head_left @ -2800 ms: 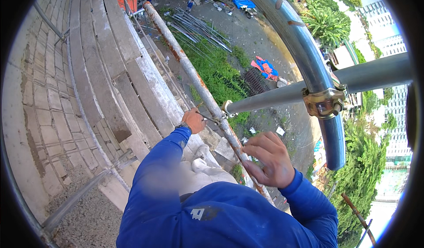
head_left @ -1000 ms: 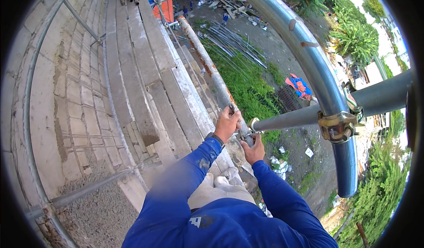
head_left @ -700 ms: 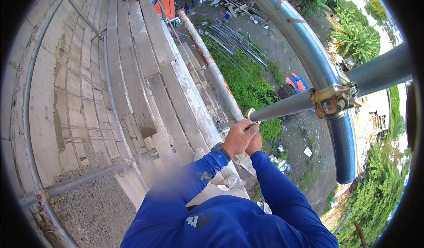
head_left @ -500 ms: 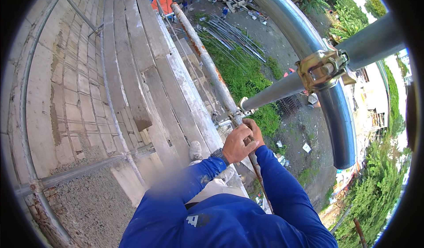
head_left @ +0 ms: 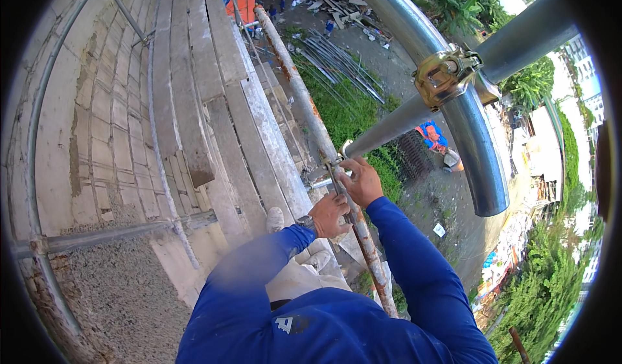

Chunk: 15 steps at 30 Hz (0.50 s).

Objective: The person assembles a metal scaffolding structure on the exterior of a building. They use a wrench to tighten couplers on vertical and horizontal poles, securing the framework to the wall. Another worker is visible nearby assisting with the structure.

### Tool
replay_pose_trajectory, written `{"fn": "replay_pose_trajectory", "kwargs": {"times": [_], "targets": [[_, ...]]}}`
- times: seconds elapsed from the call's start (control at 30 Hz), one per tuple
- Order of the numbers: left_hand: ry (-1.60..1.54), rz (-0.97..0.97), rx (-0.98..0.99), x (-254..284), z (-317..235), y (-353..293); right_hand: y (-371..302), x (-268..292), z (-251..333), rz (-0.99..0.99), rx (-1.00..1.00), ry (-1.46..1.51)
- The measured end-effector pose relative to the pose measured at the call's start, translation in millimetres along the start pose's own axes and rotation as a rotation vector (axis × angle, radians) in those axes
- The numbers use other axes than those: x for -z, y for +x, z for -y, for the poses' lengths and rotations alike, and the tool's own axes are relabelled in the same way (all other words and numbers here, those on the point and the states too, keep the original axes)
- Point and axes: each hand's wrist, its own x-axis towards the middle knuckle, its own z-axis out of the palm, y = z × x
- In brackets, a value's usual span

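A rust-stained scaffold pipe [head_left: 298, 89] slants down past my body, with a scaffold clamp [head_left: 333, 164] at the joint where a grey crossing tube [head_left: 389, 129] meets it. My right hand [head_left: 364, 181] is bent over the pipe's right side, its thumb and forefinger closed at the clamp. Just below, on the pipe's left, is my left hand [head_left: 329, 216]. Its fingers are loosely bent toward the pipe, thumb apart, and no held object shows. The fingers partly cover the clamp's lower side.
Wooden planks [head_left: 223, 118] form a walkway beside a block wall [head_left: 107, 137]. My shoe [head_left: 275, 219] rests on the planks. A thick curved tube [head_left: 470, 144] with a brass-coloured coupler [head_left: 447, 79] hangs at the right. Far below lie metal bars [head_left: 340, 66] and grass.
My hands were bunched together on the pipe and have separated. The right has gone up to the clamp; the left has shifted down and left. The whole view has shifted slightly.
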Motion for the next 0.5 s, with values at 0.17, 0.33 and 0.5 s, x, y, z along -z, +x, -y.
{"fn": "replay_pose_trajectory", "kwargs": {"times": [0.17,0.33,0.5], "targets": [[-0.138,-0.083,-0.043,-17.7,18.5,-7.0,31.6,-33.9,1.8,0.185,0.290,-0.202],[-0.238,-0.203,0.116,-25.5,12.2,-13.9,40.9,-42.5,-8.4,0.261,0.303,-0.190],[-0.325,-0.367,0.251,-38.4,1.8,-16.7,46.8,-36.2,-1.0,0.297,0.269,-0.183]]}}
